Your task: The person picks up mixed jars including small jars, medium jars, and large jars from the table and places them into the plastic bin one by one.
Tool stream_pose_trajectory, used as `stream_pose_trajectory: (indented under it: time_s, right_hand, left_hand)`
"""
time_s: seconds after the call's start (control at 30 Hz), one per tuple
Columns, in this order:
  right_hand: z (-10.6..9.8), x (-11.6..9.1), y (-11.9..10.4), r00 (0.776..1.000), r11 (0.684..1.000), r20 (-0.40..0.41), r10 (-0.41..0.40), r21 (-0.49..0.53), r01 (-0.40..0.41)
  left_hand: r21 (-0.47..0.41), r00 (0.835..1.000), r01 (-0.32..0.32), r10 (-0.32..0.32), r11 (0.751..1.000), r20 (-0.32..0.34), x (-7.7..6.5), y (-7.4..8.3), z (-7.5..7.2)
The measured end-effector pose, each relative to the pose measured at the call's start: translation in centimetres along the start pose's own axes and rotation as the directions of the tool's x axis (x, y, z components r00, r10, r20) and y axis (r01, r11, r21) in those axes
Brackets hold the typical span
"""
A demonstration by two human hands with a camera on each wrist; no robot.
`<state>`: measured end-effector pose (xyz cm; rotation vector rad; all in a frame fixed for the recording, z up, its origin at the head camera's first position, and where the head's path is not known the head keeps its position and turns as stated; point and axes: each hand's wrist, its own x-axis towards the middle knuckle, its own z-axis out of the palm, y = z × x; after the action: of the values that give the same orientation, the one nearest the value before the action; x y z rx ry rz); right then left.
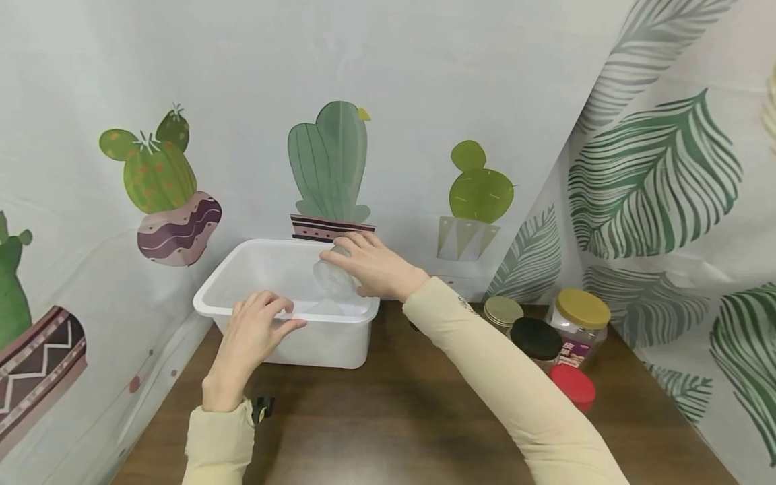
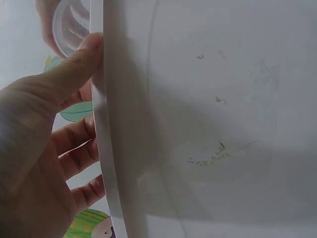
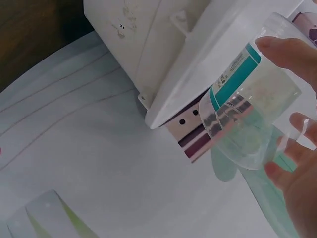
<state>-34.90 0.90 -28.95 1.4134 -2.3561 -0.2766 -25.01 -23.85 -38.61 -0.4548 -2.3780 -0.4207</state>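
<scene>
A white plastic tub (image 1: 330, 343) stands against the back wall. At its front rim is my left hand (image 1: 251, 333), gripping the edge with the thumb (image 2: 81, 57) on the near side and the fingers beyond the rim. Over the right part of the tub, my right hand (image 1: 382, 266) holds a clear plastic jar (image 1: 332, 277). The jar is tilted, one round end facing left. In the right wrist view a teal and white label (image 3: 237, 74) shows on the jar's side, with thumb and fingers on opposite sides of it. Most of the tub's floor is hidden.
Several lidded jars stand at the right of the brown table (image 1: 364, 431): a gold-lidded one (image 1: 503, 310), a black-lidded one (image 1: 536, 339), a larger yellow-lidded one (image 1: 583, 310) and a red-lidded one (image 1: 573, 385). A cactus-print cloth (image 1: 400, 101) hangs behind.
</scene>
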Motion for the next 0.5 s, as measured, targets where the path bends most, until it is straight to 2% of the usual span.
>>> stream_pose_trajectory:
  time_s: [0.27, 0.5]
  right_hand:
    - [1.3, 1.6, -0.4, 0.999, 0.999, 0.050, 0.012, 0.041, -0.014]
    - [2.1, 2.7, -1.6, 0.995, 1.000, 0.099, 0.003, 0.014, -0.004]
  left_hand:
    - [0.008, 1.000, -0.011, 0.012, 1.000, -0.006, 0.1, 0.0, -0.1]
    - [-0.003, 1.000, -0.008, 0.008, 1.000, -0.005, 0.1, 0.1, 0.0]
